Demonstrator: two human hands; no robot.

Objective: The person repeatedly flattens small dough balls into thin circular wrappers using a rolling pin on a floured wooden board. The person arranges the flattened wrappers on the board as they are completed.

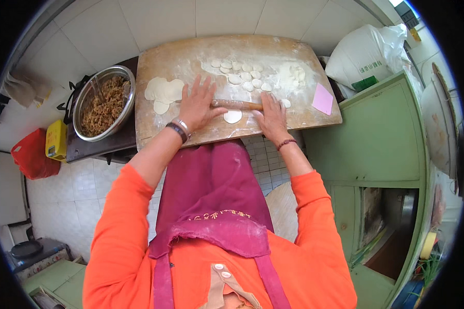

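A wooden rolling pin lies across the floured wooden board. My left hand is spread flat over its left end, fingers apart. Over the right end rests my right hand, palm down. Just below the pin, between my hands, is a round dough wrapper. Overlapping rolled wrappers lie left of my left hand. Several small flattened dough pieces sit beyond the pin, and one more is beside my right fingers. A pink scraper lies at the board's right.
Left of the board stands a metal bowl of minced filling with a utensil in it. Beyond it are a yellow object and a red plastic bag. A white sack sits at the back right, above a green cabinet.
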